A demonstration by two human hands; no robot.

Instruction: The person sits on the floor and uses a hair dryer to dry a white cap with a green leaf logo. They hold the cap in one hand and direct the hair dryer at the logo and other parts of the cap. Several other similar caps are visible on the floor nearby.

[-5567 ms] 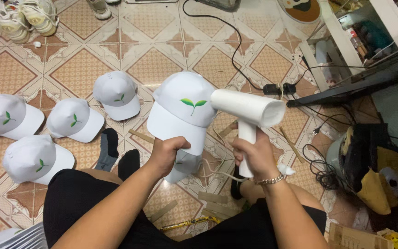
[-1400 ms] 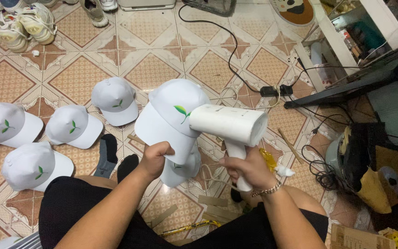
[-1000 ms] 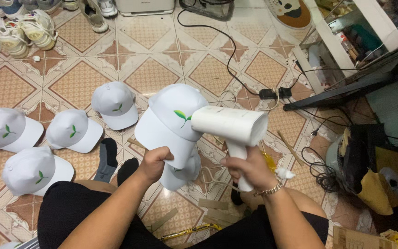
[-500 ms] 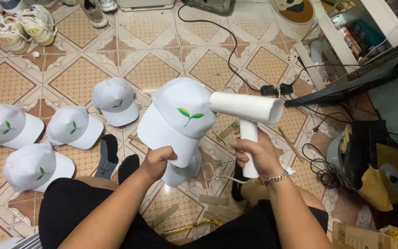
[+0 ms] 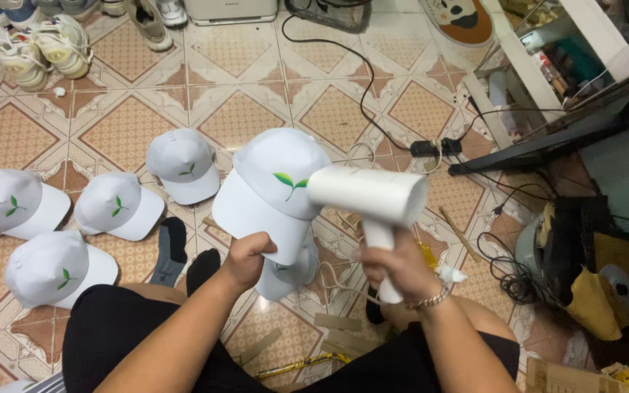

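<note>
L hand [image 5: 245, 256] grips white cap [image 5: 274, 189] brim, R hand [image 5: 394, 266] clasps white hairdryer [image 5: 373, 200] handle.

One camera only, worn on the head, looking steeply down and forward over the person's lap at the tiled floor [image 5: 271, 109]. Both forearms rise from the bottom edge and sit close to the lens; the floor's far part lies along the top.
</note>
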